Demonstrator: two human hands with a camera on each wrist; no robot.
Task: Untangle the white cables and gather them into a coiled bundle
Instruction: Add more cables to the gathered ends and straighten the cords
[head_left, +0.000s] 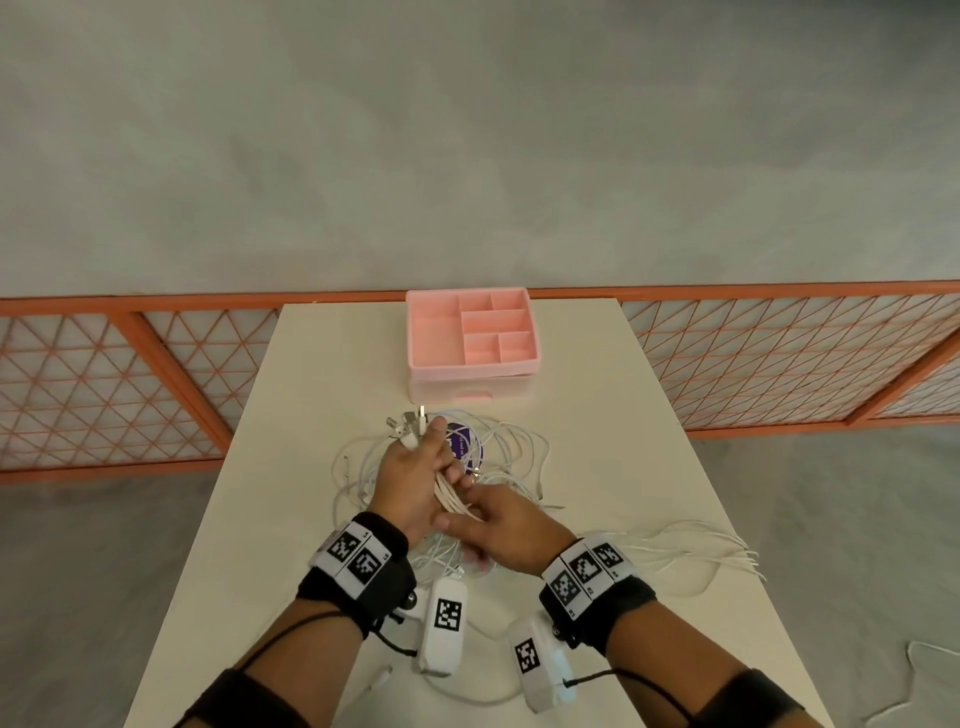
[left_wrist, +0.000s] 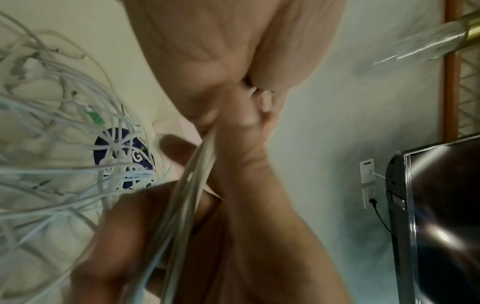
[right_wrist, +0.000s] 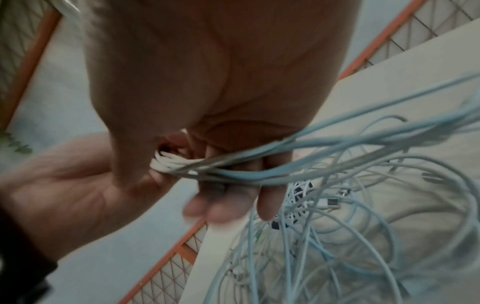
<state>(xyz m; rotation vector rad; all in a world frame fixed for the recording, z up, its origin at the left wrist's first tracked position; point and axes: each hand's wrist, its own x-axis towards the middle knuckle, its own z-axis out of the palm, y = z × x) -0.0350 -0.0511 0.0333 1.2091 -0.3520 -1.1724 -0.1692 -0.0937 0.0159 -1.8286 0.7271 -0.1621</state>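
The white cables (head_left: 498, 457) lie in a loose tangle on the table (head_left: 649, 441), some strands trailing off toward its right edge. A gathered bunch of them runs through the left hand (head_left: 410, 478), whose fingers curl round it (connector ends poke out past the knuckles). The right hand (head_left: 511, 535), touching the left, pinches the same bunch just below. Beyond the tangle stands a pink organizer (head_left: 472, 348), its compartments bare.
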